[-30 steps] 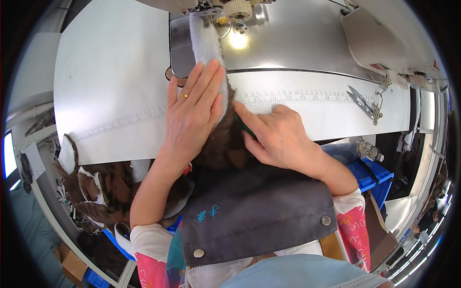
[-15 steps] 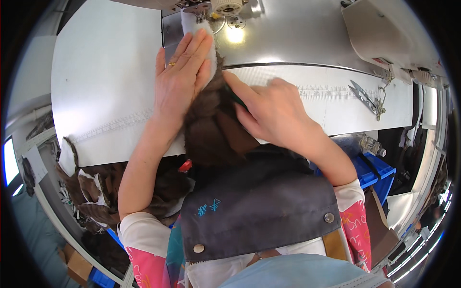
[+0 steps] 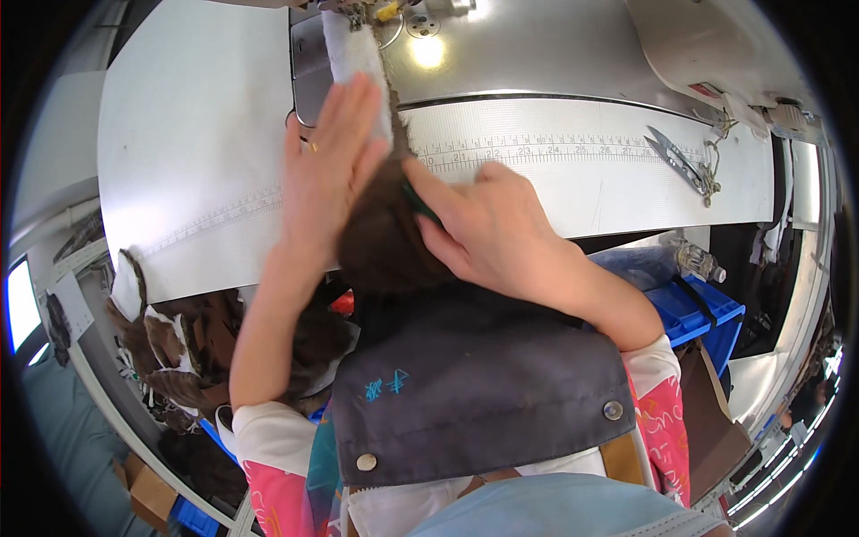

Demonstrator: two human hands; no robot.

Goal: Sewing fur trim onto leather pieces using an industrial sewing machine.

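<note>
A white plush strip (image 3: 358, 54), edged with brown fur, runs under the presser foot (image 3: 356, 22) of a sewing machine. Brown fur fabric (image 3: 374, 237) trails from it over the table's front edge. My left hand (image 3: 322, 170), blurred, lies on or just over the strip, fingers stretched out toward the foot. My right hand (image 3: 483, 224) rests at the fur's right side, index finger extended beside it, the other fingers curled round a dark green object (image 3: 419, 201) that is mostly hidden.
The white table (image 3: 188, 107) with printed rulers surrounds the steel machine plate (image 3: 519, 63). Thread snips (image 3: 676, 161) lie at the right. A heap of brown and white fur pieces (image 3: 170, 349) is below the left edge; a blue crate (image 3: 707, 313) and plastic bottle (image 3: 698, 261) sit below the right.
Both hands moved forward half a second ago; since then my left hand has shifted slightly back, and my right hand has come back toward me. The fabric has shifted a little leftward.
</note>
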